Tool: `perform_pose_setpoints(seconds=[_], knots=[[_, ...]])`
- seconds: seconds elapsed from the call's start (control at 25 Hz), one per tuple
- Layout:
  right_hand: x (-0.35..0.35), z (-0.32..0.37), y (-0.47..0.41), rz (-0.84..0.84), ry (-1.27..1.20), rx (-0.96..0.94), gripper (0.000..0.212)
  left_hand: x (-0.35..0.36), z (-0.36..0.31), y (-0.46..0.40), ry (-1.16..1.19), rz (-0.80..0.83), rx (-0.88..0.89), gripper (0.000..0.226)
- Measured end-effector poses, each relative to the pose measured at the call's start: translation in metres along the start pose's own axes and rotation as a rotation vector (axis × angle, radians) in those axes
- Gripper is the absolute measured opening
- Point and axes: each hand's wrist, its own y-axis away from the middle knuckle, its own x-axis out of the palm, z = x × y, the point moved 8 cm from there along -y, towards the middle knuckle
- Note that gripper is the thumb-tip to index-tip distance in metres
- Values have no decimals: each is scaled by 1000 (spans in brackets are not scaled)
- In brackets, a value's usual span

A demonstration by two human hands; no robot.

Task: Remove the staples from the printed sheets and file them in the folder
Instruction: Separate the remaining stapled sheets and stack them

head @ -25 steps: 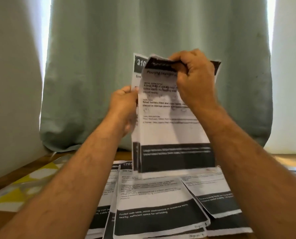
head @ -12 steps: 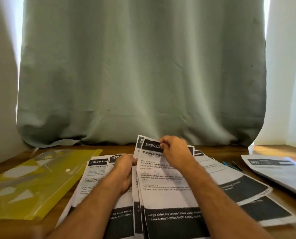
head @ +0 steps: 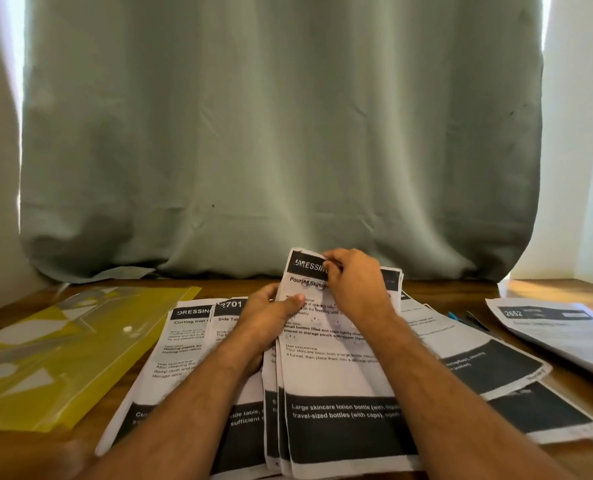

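A stapled set of printed sheets [head: 336, 375] with black header and footer bands lies low over the table in front of me. My left hand [head: 271, 318] grips its left edge, thumb on the top page. My right hand [head: 355, 284] pinches the top of the set at the black header; any staple there is hidden by the fingers. A yellow translucent folder [head: 56, 362] lies flat at the left, apart from both hands.
More printed sheets [head: 184, 344] are spread under and beside the held set, some [head: 489, 362] fanning to the right. Another stack [head: 558, 327] lies at the far right, with pens [head: 468, 320] next to it. A green curtain [head: 281, 133] hangs behind the wooden table [head: 461, 289].
Both hands have brought the set down from held upright in front of the curtain to lying low over the sheets on the table. The grips stay the same.
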Motion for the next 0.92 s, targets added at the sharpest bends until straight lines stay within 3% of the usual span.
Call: perform_pose_setpoints(seconds=[0.56, 0.72, 0.92], knots=[[-3, 15, 9, -40, -49, -41, 31, 7, -18, 11, 62, -29, 97, 21], [-7, 17, 12, 12, -34, -77, 45, 13, -22, 14, 141, 17, 113, 20], [-10, 32, -5, 96, 114, -146, 43, 21, -21, 14, 317, 64, 57, 24]])
